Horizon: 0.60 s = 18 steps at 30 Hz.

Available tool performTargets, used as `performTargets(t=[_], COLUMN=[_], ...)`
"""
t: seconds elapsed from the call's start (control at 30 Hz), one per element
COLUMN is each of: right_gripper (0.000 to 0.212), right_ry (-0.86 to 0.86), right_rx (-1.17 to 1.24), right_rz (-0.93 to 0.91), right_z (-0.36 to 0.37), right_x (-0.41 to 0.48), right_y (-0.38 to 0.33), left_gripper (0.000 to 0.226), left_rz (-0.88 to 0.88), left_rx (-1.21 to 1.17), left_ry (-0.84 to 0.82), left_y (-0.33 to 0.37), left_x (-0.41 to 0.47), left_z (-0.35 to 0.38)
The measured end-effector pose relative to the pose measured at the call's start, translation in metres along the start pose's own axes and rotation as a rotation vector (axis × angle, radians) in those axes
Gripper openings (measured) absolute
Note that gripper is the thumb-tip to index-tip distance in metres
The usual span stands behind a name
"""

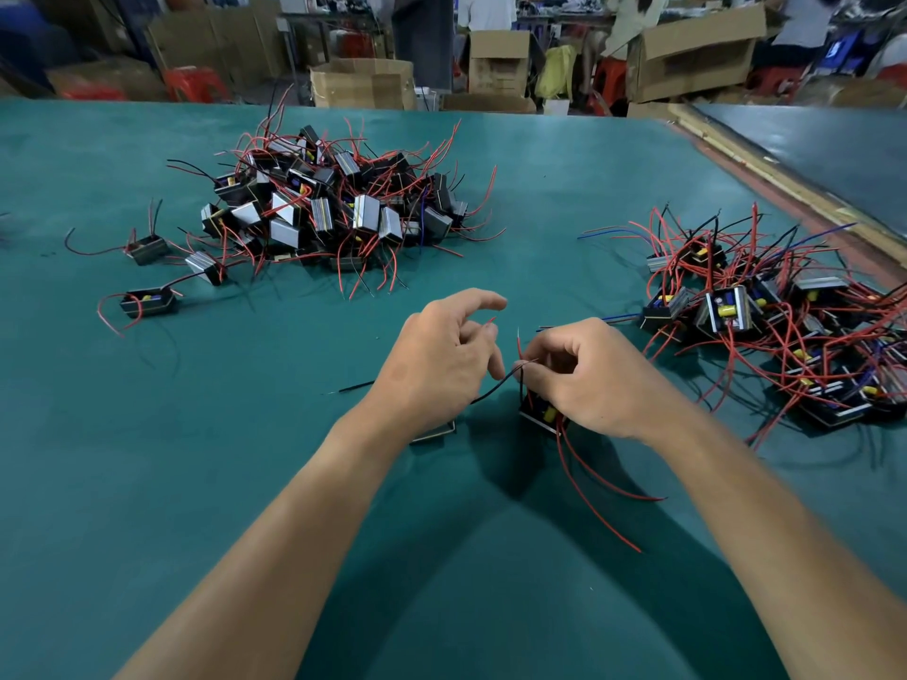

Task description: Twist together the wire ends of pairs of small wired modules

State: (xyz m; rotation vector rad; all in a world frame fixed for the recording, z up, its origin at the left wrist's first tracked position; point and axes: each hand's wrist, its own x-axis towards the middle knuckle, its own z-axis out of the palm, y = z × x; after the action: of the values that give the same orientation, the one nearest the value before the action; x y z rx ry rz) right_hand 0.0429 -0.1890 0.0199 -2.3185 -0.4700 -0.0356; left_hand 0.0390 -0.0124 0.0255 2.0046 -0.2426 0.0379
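far-left pile (pixel 324 208) | right pile (pixel 765 316) | left hand (pixel 437 365) hides module (pixel 434 434) | right hand (pixel 589 380) pinches wires (pixel 500 387)

The left hand (pixel 441 365) hid all but a corner of one module (pixel 438 432). The right hand (pixel 591 380) partly hid the wire ends (pixel 525 366) and a second module (pixel 539 415). The right pile (pixel 785 331) ran off-frame.

Single head-worn wide-angle view. Faces forward and down over table (pixel 147 483). Left hand (pixel 437 365) and right hand (pixel 589 380) sit close, mid-frame. Far table edge and boxes (pixel 498 61) run along the top.
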Motion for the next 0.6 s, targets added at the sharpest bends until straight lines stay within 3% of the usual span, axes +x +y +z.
performTargets(t=[0.6], right_gripper=[0.016], right_ry=[0.018], right_rx=[0.014], right_rz=[0.019], right_z=[0.0007], right_x=[-0.0003], right_y=[0.0016], left_gripper=[0.022], left_rz=[0.001], left_rx=[0.065], left_ry=[-0.068], left_y=[-0.0006], left_x=[-0.0004], left_z=[-0.0001])
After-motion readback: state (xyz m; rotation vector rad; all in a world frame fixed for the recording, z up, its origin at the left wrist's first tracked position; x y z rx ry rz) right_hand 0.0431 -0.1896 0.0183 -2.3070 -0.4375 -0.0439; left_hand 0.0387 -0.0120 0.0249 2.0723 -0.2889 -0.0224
